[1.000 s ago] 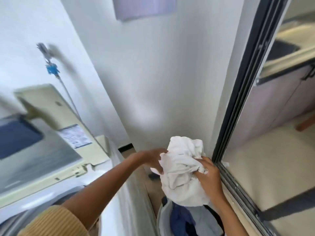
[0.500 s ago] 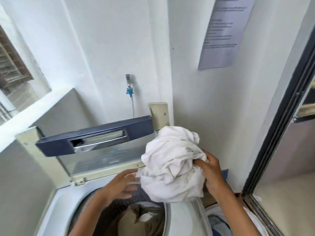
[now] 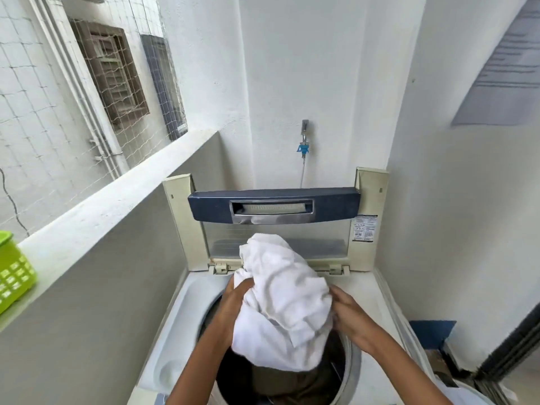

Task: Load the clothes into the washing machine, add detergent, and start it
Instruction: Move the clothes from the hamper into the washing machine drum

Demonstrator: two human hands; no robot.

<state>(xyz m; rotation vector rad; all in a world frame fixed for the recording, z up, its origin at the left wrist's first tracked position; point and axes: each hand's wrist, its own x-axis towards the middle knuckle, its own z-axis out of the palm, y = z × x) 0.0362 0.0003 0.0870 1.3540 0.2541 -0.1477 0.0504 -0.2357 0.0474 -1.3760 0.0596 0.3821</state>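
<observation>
Top-loader washing machine [image 3: 201, 290], lid [image 3: 274, 206] up at 12 o'clock, brown clothes [image 3: 280, 378] in the drum. Grey ledge [image 3: 117, 206] at 9 o'clock carries 1 green basket [image 3: 13, 273].

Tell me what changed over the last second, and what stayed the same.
The white bundle moved from above the laundry basket to over the washing machine's drum opening. The left hand let go midway, then took hold again. The right hand kept its grip; the lid stayed raised.
</observation>
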